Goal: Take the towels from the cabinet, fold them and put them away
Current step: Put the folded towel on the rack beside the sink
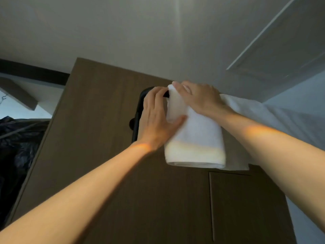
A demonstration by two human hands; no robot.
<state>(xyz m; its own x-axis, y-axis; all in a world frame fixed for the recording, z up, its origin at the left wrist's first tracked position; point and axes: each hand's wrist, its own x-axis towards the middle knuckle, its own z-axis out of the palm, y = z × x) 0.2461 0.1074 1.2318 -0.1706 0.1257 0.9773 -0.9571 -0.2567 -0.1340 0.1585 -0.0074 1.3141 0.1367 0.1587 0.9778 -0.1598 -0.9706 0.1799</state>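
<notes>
Hanging over a black rail (139,110) fixed high on a brown cabinet (98,138), a folded white towel (195,138) is being settled into place, so the step in hand is judged to be the putting away of a finished towel. The towel is draped with its doubled lower edge level and its upper part bunched where it passes over the bar. The left hand (156,118) is laid flat against the towel's left side, thumb pressed into the cloth, fingers spread toward the rail rather than closed around anything. The right hand (198,97) is pressed down on the top of the towel, its fingertips pinching the bunched fold at the bar. More white cloth (246,106) is seen trailing off to the right behind that wrist; whether it belongs to the same towel cannot be told. The next move is judged to call for the bunched top to be smoothed flat along the rail and both hands to be lifted away without dragging the towel askew.
</notes>
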